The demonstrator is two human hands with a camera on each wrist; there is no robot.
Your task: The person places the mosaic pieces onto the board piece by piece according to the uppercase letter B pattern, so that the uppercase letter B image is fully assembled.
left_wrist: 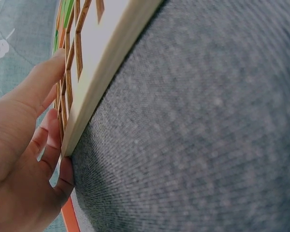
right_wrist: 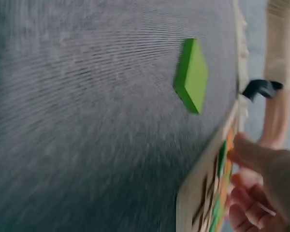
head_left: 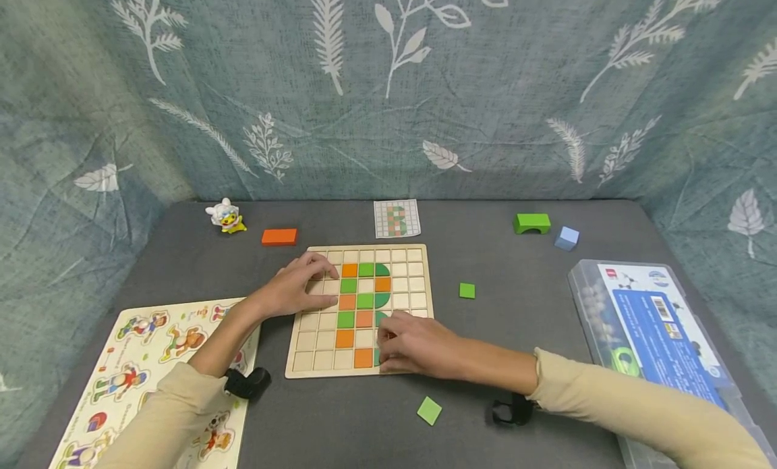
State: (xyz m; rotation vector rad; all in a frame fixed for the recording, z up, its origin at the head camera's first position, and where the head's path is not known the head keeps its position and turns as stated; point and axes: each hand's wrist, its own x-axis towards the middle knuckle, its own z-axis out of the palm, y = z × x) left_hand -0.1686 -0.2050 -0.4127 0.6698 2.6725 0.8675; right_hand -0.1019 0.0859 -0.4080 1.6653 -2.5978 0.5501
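Note:
A square wooden grid board (head_left: 303,368) lies on the table, with a pattern of orange, light green and dark green tiles set in its cells. My left hand (head_left: 297,285) rests on the board's upper left, thumb and fingers spread beside the pattern; in the left wrist view its little finger (left_wrist: 66,179) lies at the board's edge. Over the lower right of the pattern, my right hand (head_left: 419,344) touches the tiles with bent fingertips and hides some of them. The right wrist view has its thumb (right_wrist: 249,152) right by a dark green tile (right_wrist: 222,158).
Loose light green tiles lie right of the board (head_left: 467,291) and in front of it (head_left: 429,411). Behind stands a pattern card (head_left: 397,218). Around are an orange block (head_left: 279,237), a toy figure (head_left: 226,216), a green arch (head_left: 531,223), a blue cube (head_left: 567,238), a picture puzzle (head_left: 146,361) and a plastic case (head_left: 655,334).

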